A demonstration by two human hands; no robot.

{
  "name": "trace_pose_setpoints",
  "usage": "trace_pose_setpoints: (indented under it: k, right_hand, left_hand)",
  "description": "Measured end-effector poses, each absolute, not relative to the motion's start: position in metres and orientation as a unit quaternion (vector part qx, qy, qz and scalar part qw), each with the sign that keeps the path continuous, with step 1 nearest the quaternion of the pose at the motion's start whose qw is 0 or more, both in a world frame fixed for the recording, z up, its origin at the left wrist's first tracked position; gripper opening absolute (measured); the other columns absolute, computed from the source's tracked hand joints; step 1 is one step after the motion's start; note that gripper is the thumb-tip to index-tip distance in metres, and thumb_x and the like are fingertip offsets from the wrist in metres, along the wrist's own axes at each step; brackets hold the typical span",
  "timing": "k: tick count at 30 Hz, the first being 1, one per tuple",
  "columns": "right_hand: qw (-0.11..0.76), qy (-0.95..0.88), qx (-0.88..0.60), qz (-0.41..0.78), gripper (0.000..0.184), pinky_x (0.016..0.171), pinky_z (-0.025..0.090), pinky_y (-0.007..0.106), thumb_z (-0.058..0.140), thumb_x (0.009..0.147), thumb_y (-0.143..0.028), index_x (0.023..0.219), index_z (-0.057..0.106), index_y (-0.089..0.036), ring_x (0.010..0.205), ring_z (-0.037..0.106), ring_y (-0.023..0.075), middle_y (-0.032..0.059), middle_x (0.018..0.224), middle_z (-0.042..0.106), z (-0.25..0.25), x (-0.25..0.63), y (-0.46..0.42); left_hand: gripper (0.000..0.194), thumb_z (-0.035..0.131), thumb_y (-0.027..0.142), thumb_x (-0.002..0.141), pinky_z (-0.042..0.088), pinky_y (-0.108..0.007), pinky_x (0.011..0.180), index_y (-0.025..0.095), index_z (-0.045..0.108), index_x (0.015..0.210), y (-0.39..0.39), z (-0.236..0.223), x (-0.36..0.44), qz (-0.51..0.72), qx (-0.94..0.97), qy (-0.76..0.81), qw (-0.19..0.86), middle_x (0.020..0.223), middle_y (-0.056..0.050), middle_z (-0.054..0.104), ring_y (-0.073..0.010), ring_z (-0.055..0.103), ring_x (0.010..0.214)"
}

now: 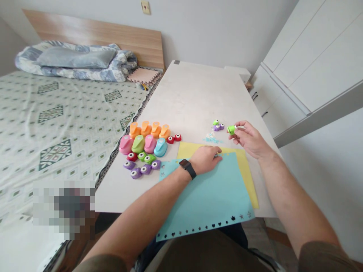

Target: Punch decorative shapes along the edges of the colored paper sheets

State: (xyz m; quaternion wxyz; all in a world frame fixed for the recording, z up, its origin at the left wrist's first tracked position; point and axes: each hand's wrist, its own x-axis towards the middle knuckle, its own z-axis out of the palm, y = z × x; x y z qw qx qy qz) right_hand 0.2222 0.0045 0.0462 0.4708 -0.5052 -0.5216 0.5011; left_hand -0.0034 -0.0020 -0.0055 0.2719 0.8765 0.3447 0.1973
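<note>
A light blue sheet of paper (204, 192) lies over a yellow sheet (249, 181), its near edge hanging past the table and lined with punched shapes. My left hand (205, 158), wearing a black watch, is on the blue paper's far edge with fingers bent in around it; the fingertips are partly hidden. Off to the right, my right hand (246, 138) pinches a small green craft punch (231, 130) above the table. Small punches (218, 126), purple and green, stand just left of it. Tiny paper cutouts (212, 138) lie in a loose pile beyond the yellow sheet.
Rows of craft punches (143, 145) in orange, pink, green, blue, red and purple stand on the white table (198, 90) at left. A bed (79, 113) adjoins that side. White cabinets (306, 64) rise on the right. A pixelated patch covers the lower left.
</note>
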Motion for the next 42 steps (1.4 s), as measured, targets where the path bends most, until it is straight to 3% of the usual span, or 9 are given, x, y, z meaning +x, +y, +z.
trace_pose_setpoints:
  k: [3, 9, 16, 42]
  right_hand:
    - [0.47, -0.485, -0.49, 0.551, 0.031, 0.064, 0.045, 0.028, 0.076, 0.083, -0.036, 0.106, 0.057, -0.029, 0.086, 0.066, 0.0173, 0.0007, 0.099, 0.07, 0.049, 0.23, -0.014]
    - [0.485, -0.451, -0.493, 0.563, 0.033, 0.065, 0.045, 0.028, 0.079, 0.082, -0.045, 0.1, 0.057, -0.029, 0.084, 0.065, 0.0165, -0.0001, 0.094, 0.07, 0.032, 0.237, -0.023]
    - [0.483, -0.462, -0.492, 0.557, 0.04, 0.07, 0.048, 0.029, 0.083, 0.081, -0.042, 0.115, 0.068, -0.027, 0.083, 0.064, 0.0162, 0.0024, 0.095, 0.071, 0.021, 0.244, -0.024]
    - [0.428, -0.503, -0.528, 0.533, 0.038, 0.07, 0.045, 0.032, 0.082, 0.083, -0.045, 0.113, 0.074, -0.023, 0.087, 0.062, 0.0192, 0.0048, 0.095, 0.069, 0.021, 0.246, -0.028]
  left_hand:
    - [0.028, 0.061, 0.032, 0.096, 0.056, -0.033, 0.09, 0.017, 0.071, 0.117, -0.001, -0.003, -0.005, 0.207, 0.869, 0.352, 0.279, 0.108, -0.009, 0.078, -0.0225, 0.073, 0.1]
    - [0.027, 0.061, 0.031, 0.096, 0.057, -0.032, 0.09, 0.017, 0.071, 0.118, 0.001, 0.002, -0.007, 0.205, 0.86, 0.366, 0.291, 0.11, -0.008, 0.078, -0.0207, 0.073, 0.1]
    - [0.024, 0.061, 0.03, 0.097, 0.056, -0.031, 0.088, 0.017, 0.071, 0.114, 0.004, 0.007, -0.01, 0.22, 0.856, 0.374, 0.282, 0.107, -0.007, 0.078, -0.0193, 0.073, 0.094]
    - [0.02, 0.059, 0.031, 0.098, 0.056, -0.031, 0.084, 0.019, 0.071, 0.108, 0.009, 0.004, -0.012, 0.25, 0.843, 0.38, 0.288, 0.101, -0.006, 0.077, -0.0195, 0.072, 0.092]
